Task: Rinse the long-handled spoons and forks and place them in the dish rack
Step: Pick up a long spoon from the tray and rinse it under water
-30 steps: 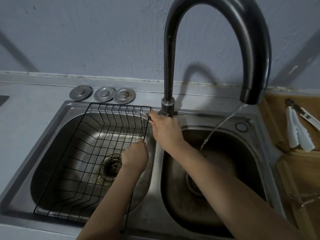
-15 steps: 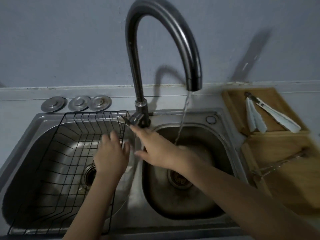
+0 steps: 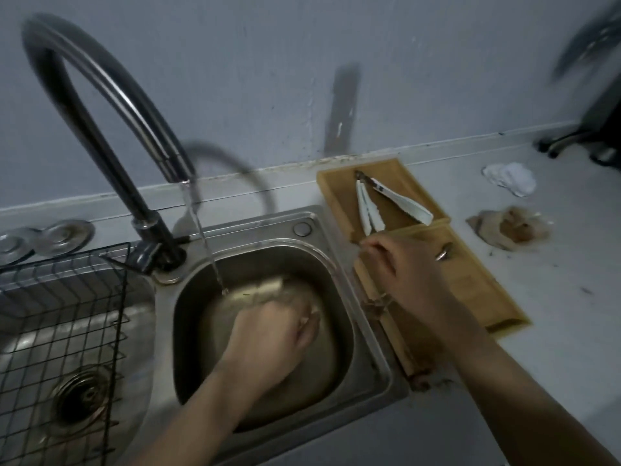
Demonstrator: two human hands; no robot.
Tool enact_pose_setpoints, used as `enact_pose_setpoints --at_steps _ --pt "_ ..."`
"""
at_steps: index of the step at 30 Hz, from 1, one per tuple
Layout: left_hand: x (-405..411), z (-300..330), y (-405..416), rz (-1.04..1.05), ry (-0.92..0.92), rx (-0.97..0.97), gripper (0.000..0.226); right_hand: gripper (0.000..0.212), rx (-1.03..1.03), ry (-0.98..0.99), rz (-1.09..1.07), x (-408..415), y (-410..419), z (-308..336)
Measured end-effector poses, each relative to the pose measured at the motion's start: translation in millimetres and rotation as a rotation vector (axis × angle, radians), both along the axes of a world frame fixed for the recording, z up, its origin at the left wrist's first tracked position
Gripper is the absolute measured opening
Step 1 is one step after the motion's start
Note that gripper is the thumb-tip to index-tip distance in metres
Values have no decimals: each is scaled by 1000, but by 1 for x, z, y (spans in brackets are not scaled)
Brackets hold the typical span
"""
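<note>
Task barely started: faucet (image 3: 100, 105) running, dish rack (image 3: 64, 317) left of it holds 0 utensils, left hand (image 3: 268, 334) loosely curled and empty over the basin, right hand (image 3: 403, 274) on the cutting board (image 3: 477, 290), grip unclear; spoons/forks mostly hidden.

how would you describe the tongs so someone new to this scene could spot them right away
Start at the double sink and look to its right, where a wooden board lies against the wall. The tongs rest on it, just beyond the right hand. They are the only thing there with two white blades that spread from a dark hinge.
</note>
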State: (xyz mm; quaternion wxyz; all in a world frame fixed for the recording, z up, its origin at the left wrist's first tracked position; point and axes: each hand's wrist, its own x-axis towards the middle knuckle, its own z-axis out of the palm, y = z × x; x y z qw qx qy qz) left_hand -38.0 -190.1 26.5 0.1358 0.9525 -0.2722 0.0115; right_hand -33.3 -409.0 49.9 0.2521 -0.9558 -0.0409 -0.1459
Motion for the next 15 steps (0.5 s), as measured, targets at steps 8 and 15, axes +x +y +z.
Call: enact_pose_setpoints --at_steps 8,15 --pt "66 -26 -75 -420 -68 168 57 40 -271 340 -179 -11 -58 -42" --pt "85 -44 -108 -567 -86 360 59 26 -344 285 -212 -8 -66 -71"
